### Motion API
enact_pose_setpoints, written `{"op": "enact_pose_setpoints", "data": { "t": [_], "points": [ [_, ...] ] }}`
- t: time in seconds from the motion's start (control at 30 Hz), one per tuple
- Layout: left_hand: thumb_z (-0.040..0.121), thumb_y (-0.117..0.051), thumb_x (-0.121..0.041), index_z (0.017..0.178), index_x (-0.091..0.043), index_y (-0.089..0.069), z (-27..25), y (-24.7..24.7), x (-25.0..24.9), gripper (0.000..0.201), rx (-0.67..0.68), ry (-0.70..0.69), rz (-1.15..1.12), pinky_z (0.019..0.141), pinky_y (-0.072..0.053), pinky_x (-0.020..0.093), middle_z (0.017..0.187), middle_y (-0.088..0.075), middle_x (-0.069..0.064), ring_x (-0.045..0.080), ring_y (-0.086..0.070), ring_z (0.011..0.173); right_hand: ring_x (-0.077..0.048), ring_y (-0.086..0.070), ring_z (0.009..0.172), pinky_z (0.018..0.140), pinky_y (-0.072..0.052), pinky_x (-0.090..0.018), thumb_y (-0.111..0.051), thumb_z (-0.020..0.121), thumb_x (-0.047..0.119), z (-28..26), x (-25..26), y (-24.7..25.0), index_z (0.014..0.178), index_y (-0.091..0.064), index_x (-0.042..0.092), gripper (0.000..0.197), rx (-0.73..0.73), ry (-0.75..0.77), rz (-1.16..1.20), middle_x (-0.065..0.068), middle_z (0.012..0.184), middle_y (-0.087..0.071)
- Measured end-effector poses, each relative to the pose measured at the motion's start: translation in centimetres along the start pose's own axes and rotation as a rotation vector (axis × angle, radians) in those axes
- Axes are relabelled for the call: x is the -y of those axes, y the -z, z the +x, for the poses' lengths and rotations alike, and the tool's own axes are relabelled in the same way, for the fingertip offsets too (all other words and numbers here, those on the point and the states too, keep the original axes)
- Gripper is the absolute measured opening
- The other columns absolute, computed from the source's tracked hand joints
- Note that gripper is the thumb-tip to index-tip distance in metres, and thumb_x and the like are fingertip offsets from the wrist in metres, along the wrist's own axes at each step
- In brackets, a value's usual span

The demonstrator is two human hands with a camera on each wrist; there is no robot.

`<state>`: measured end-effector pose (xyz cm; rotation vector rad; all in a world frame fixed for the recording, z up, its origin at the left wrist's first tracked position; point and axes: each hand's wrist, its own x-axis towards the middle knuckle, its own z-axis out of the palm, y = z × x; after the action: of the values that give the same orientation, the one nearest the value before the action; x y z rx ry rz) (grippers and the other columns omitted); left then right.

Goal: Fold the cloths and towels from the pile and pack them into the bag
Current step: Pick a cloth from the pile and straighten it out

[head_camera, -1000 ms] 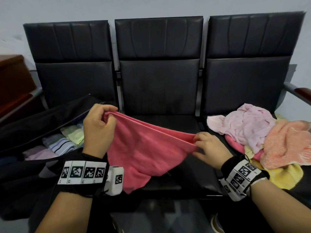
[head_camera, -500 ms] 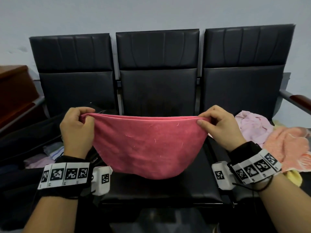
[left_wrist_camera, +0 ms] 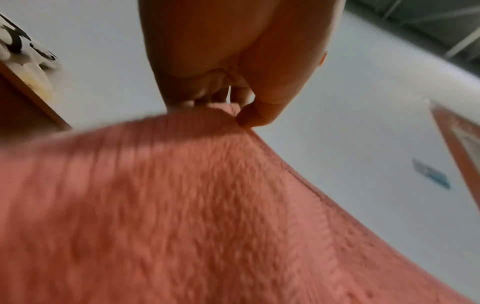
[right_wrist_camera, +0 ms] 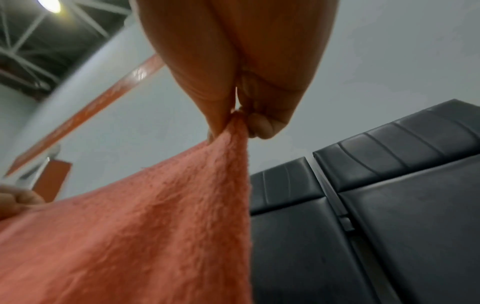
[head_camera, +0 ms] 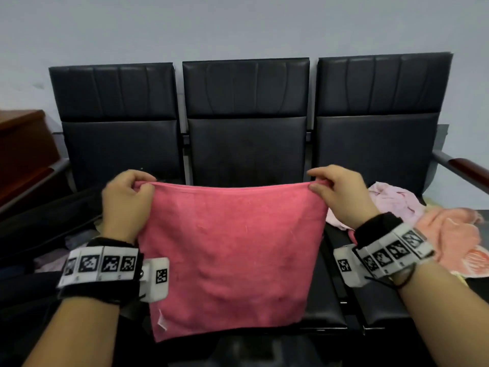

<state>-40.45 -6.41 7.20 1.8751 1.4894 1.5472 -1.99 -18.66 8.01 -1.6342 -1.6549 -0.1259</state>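
A pink-red towel (head_camera: pixel 230 250) hangs spread flat in front of the middle seat, its top edge pulled taut. My left hand (head_camera: pixel 127 200) pinches the top left corner, and my right hand (head_camera: pixel 341 197) pinches the top right corner. The left wrist view shows my left hand (left_wrist_camera: pixel 233 115) pinching the towel (left_wrist_camera: pixel 182 216); the right wrist view shows my right hand (right_wrist_camera: pixel 241 123) pinching the towel (right_wrist_camera: pixel 145 236). The pile (head_camera: pixel 423 221) of pale pink, peach and yellow cloths lies on the right seat. The black bag (head_camera: pixel 39 229) lies open on the left seat with folded cloths inside.
Three joined black padded seats (head_camera: pixel 246 149) stand against a grey wall. A wooden armrest (head_camera: pixel 468 168) ends the row at the right. A brown wooden cabinet (head_camera: pixel 23 149) stands at the far left.
Both hands rose and moved apart with the towel. It went from a sagging, bunched curve to a flat sheet hanging straight down. The view tilted up.
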Motion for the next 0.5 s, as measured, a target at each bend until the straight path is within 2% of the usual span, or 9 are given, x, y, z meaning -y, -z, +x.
{"op": "enact_pose_setpoints", "data": {
  "t": [0.1, 0.17, 0.27, 0.3, 0.37, 0.43, 0.5],
  "points": [
    [0.08, -0.057, -0.001, 0.089, -0.015, -0.075, 1.0, -2.0, 0.8, 0.024, 0.098, 0.04, 0.098, 0.09, -0.054, 0.04, 0.09, -0.073, 0.007, 0.026, -0.067, 0.09, -0.025, -0.062, 0.094, 0.082, -0.039, -0.024, -0.067, 0.09, 0.012, 1.9, -0.6, -1.7, 0.096, -0.075, 0.01, 0.011, 0.081, -0.124, -0.1, -0.005, 0.091, -0.064],
    [0.084, -0.058, -0.003, 0.093, -0.014, -0.075, 2.2, -2.3, 0.5, 0.023, 0.072, 0.025, 0.079, 0.093, -0.054, 0.044, 0.095, -0.073, 0.008, 0.027, -0.068, 0.093, -0.023, -0.061, 0.091, 0.079, -0.036, -0.018, -0.066, 0.089, 0.009, 3.1, -0.6, -1.9, 0.091, -0.073, 0.009, 0.007, -0.007, -0.144, -0.026, -0.002, 0.089, -0.062],
    [0.086, -0.055, -0.007, 0.093, -0.02, -0.073, 3.6, -1.8, -0.7, 0.023, -0.028, -0.062, 0.01, 0.09, -0.055, 0.045, 0.096, -0.071, 0.005, 0.025, -0.067, 0.092, -0.007, -0.056, 0.08, 0.074, -0.034, -0.002, -0.065, 0.088, 0.006, 4.6, -0.1, -0.5, 0.088, -0.069, 0.013, 0.008, -0.218, -0.102, 0.151, 0.001, 0.087, -0.064],
    [0.085, -0.054, -0.008, 0.092, -0.023, -0.071, 3.8, -1.5, -1.1, 0.024, -0.053, -0.099, -0.02, 0.088, -0.055, 0.044, 0.096, -0.07, 0.003, 0.023, -0.067, 0.092, 0.001, -0.055, 0.076, 0.073, -0.035, -0.001, -0.065, 0.089, 0.007, 4.8, 0.1, 0.1, 0.088, -0.068, 0.017, 0.01, -0.255, -0.087, 0.193, 0.005, 0.085, -0.064],
    [0.085, -0.053, -0.008, 0.088, -0.03, -0.068, 3.5, -0.8, -1.4, 0.027, -0.066, -0.151, -0.074, 0.085, -0.055, 0.037, 0.094, -0.067, -0.003, 0.018, -0.066, 0.09, 0.007, -0.057, 0.076, 0.073, -0.04, -0.004, -0.063, 0.09, 0.01, 4.4, 0.3, 0.9, 0.088, -0.066, 0.022, 0.012, -0.269, -0.07, 0.271, 0.013, 0.083, -0.065],
    [0.085, -0.053, -0.007, 0.087, -0.031, -0.068, 2.6, -0.5, -0.6, 0.028, -0.033, -0.162, -0.118, 0.084, -0.055, 0.032, 0.094, -0.067, -0.004, 0.017, -0.066, 0.089, 0.005, -0.061, 0.081, 0.076, -0.045, -0.01, -0.062, 0.092, 0.011, 2.8, 0.1, 1.2, 0.091, -0.068, 0.02, 0.012, -0.232, -0.072, 0.345, 0.015, 0.087, -0.069],
    [0.085, -0.055, -0.004, 0.09, -0.025, -0.069, 1.3, -0.6, 1.0, 0.026, 0.038, -0.125, -0.163, 0.085, -0.055, 0.036, 0.092, -0.069, 0.0, 0.021, -0.067, 0.09, -0.003, -0.066, 0.089, 0.08, -0.049, -0.015, -0.06, 0.093, 0.008, 0.6, -0.6, 0.8, 0.094, -0.071, 0.018, 0.014, -0.158, -0.088, 0.432, 0.01, 0.092, -0.073]
  ]
}}
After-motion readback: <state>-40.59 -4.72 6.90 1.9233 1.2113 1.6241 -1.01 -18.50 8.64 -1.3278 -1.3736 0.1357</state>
